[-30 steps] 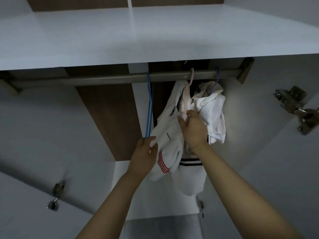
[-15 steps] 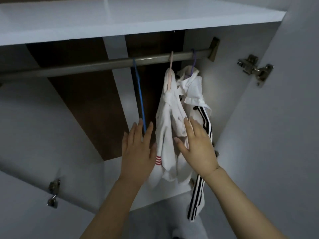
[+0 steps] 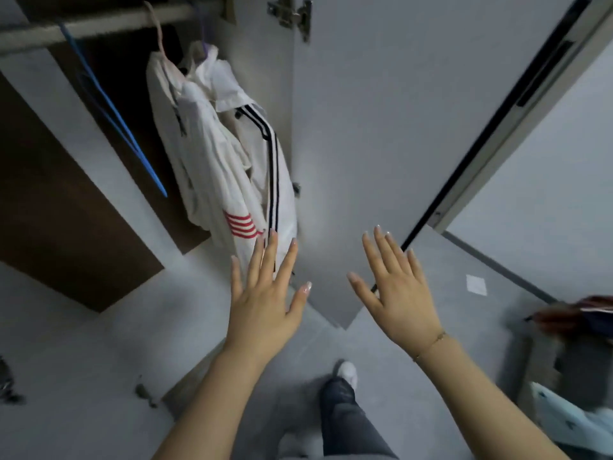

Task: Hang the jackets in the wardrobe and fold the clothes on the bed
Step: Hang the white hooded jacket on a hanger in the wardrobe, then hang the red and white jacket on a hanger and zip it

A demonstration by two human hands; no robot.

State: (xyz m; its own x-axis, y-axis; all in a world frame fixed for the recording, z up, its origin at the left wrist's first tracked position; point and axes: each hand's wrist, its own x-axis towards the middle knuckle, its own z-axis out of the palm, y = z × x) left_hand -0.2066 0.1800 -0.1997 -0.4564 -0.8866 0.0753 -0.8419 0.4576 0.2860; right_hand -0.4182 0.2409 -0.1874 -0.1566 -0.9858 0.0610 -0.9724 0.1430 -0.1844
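Observation:
Two white jackets hang side by side from the wardrobe rail [image 3: 99, 26]. The nearer jacket [image 3: 205, 167] has red stripes and hangs on a pale pink hanger. The one behind it [image 3: 262, 151] has black stripes and a purple hanger. An empty blue hanger [image 3: 112, 111] hangs to their left. My left hand [image 3: 268, 300] is open with fingers spread, its fingertips near the lower hem of the jackets; contact is unclear. My right hand [image 3: 398, 287] is open in front of the wardrobe door [image 3: 381, 127], holding nothing.
The open wardrobe door stands on the right with a hinge [image 3: 292, 13] at its top. A dark red garment [image 3: 577, 317] and a light patterned cloth [image 3: 570, 423] lie at the right edge. My leg and white shoe [image 3: 346, 373] are on the grey floor.
My right hand let go of the pink hanger and both hands came down and away from the jackets, now spread open. The view swung down and to the right.

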